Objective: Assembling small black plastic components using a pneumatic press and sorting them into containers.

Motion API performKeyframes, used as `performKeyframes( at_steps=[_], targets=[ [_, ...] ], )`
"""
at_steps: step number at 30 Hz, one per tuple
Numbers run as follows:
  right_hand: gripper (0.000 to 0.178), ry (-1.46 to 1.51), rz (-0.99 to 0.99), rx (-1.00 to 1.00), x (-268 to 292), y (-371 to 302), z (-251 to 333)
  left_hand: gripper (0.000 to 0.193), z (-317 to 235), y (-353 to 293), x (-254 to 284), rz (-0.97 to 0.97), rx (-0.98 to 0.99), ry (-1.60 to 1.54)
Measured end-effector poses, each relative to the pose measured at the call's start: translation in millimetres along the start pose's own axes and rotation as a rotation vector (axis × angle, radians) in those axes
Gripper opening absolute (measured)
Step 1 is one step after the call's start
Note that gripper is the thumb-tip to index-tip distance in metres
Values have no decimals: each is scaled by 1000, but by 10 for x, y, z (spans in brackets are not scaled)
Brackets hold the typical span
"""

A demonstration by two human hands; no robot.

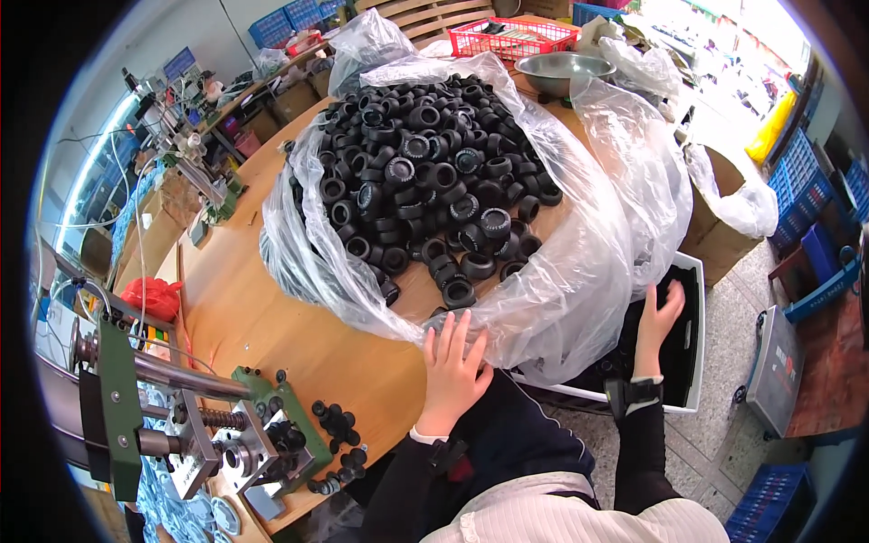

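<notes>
A big heap of small black rubber tyres [425, 154], some with pale printing on the side, lies in a spread clear plastic bag [570, 299] on the table. My left hand [453, 376] rests on the bag's near edge, fingers stretched and spread, just below a few tyres at the front of the heap. Further right, my right hand [659, 326] is raised over a white-rimmed box [695, 335] with a dark inside, beside the hanging side of the bag. Its fingers are apart and slightly curled, with nothing seen in them. Plastic partly covers the box.
A green-framed press machine [118, 407] stands at the left, with small black parts [335, 425] next to it on the wooden table [353, 380]. Behind the heap are a steel bowl [566, 68] and a red basket [516, 38]. A cardboard box [724, 231] and blue crates [801, 190] stand at the right.
</notes>
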State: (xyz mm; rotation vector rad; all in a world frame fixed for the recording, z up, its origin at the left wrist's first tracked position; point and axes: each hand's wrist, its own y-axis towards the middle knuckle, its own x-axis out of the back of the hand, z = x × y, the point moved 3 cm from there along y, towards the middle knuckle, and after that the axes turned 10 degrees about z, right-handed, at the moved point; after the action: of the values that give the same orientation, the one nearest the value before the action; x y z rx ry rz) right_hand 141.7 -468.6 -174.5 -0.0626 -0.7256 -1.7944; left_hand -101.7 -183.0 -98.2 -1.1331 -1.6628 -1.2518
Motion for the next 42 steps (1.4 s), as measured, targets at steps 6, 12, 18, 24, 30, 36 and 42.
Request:
performKeyframes(
  at_steps=[6, 12, 18, 24, 30, 36, 42],
  targets=[
    [65, -593, 262, 196, -452, 670, 1004, 62, 22, -65, -46, 31, -39, 18],
    [46, -593, 825, -283, -477, 501, -2318, 67, -110, 118, -179, 71, -79, -2],
    [53, -12, 896, -888, -535, -433, -1363, 67, 52, -164, 24, 93, -33, 55],
    [65, -305, 270, 107, -138, -121, -187, 50, -56, -125, -63, 93, -116, -11],
    [31, 99, 624, 222, -330, -133, 1554, 47, -68, -351, 78, 59, -54, -101],
    [32, -13, 1012, 648, -1291, -341, 2386, 42, -190, -1068, 331, -31, 27, -138],
    [28, 49, 861, 653, -1541, -597, 2295, 31, -81, -2569, 759, -228, 541, -64]
  ],
)
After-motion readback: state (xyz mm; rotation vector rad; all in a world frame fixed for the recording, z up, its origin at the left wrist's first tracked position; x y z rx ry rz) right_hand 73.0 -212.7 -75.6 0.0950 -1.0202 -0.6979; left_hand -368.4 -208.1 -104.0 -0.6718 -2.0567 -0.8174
